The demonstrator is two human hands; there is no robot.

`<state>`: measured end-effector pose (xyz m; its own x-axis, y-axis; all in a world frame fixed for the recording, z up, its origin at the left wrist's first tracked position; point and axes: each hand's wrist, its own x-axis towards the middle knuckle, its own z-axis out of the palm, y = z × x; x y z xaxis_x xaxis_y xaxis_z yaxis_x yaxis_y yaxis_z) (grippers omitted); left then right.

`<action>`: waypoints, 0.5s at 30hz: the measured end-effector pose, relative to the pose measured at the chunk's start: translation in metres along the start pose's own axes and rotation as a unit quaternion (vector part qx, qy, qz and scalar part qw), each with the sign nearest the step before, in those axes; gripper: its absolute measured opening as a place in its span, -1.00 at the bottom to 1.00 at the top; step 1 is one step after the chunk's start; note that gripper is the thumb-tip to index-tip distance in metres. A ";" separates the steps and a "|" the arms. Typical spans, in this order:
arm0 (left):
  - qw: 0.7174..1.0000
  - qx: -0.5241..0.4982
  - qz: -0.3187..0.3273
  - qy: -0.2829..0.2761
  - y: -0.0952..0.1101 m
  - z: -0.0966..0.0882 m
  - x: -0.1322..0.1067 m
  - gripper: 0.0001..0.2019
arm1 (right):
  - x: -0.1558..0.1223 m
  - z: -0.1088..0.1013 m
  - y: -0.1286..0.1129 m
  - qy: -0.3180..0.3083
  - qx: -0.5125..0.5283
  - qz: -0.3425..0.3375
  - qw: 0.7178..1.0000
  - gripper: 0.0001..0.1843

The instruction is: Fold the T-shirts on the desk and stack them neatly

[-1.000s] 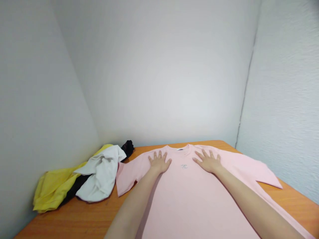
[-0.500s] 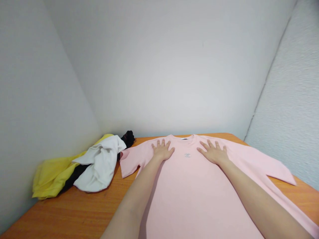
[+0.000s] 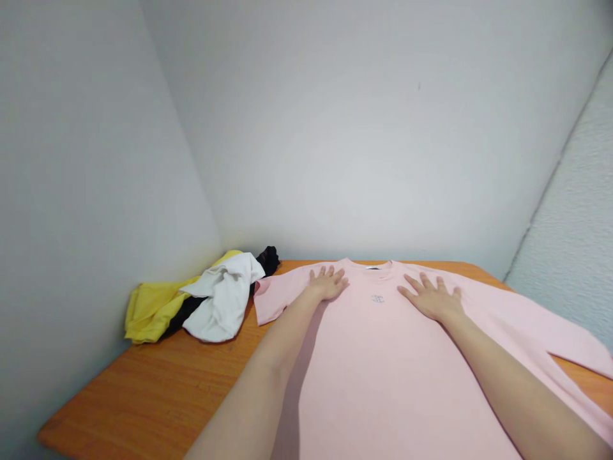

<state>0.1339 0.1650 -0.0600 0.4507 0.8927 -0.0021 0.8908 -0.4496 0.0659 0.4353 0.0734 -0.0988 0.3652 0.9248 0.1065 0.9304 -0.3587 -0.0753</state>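
A pink T-shirt lies spread flat, front up, on an orange wooden table, its collar toward the far wall. My left hand rests open, fingers flat, on the shirt's chest just left of the collar. My right hand lies open and flat on the chest to the right of a small logo. Both forearms stretch over the shirt's body. The left sleeve and right sleeve are laid out sideways.
A heap of clothes sits in the back left corner: a yellow garment, a white one on top and a black one behind. Grey walls close in on the left, back and right. The table's left front corner shows.
The view has swung leftward and tilted, so everything sits further right. Both hands stay flat on the shirt's chest; the right hand lies slightly further out from the collar.
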 end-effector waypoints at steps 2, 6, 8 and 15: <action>0.999 0.032 -0.025 0.024 -0.029 -0.012 -0.009 -0.40 | -0.001 -0.001 0.000 -0.003 0.000 0.003 1.000 -0.17; 0.985 0.108 -0.114 0.074 -0.111 -0.039 -0.042 -0.52 | 0.002 0.003 0.001 0.002 0.006 0.002 1.000 -0.17; 0.976 0.137 -0.149 0.084 -0.148 -0.047 -0.056 -0.61 | 0.006 0.007 0.002 0.008 0.010 -0.003 1.000 -0.16; 0.972 0.156 -0.156 0.079 -0.184 -0.051 -0.080 -0.63 | -0.006 -0.008 -0.005 -0.024 0.012 0.011 1.000 -0.20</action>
<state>-0.0688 0.1782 -0.0215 0.1628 0.9697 0.1819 0.9682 -0.1214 -0.2189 0.4288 0.0686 -0.0909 0.3839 0.9217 0.0564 0.9207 -0.3774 -0.1000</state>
